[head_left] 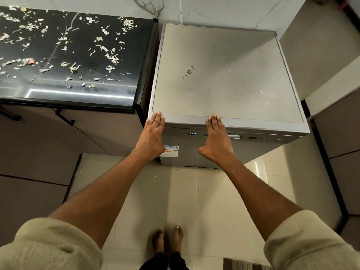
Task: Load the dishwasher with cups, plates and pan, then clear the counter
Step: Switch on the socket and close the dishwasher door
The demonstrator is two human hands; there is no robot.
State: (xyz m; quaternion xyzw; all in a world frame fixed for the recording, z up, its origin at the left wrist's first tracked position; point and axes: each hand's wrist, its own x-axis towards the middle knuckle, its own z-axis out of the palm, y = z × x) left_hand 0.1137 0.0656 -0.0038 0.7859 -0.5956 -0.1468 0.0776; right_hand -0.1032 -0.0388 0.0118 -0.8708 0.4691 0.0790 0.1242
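Squarely ahead stands the steel dishwasher (224, 75), door closed and facing the person, wedged beside the black desk (78, 55). Its panel display (192, 133) reads roughly "1:30"; an energy label (171, 151) sits on the door, text unreadable. The left hand (153, 133) and right hand (216, 137) lie flat, fingers (214, 121) straight, against its top front edge. Scraps (111, 57) litter the desk.

Dishwasher (224, 75) interior hidden; display (192, 133) digits perhaps unreadable.

The black worktop (81, 55) carried pale vegetable scraps (109, 55) scattered from its back edge almost to its front edge.
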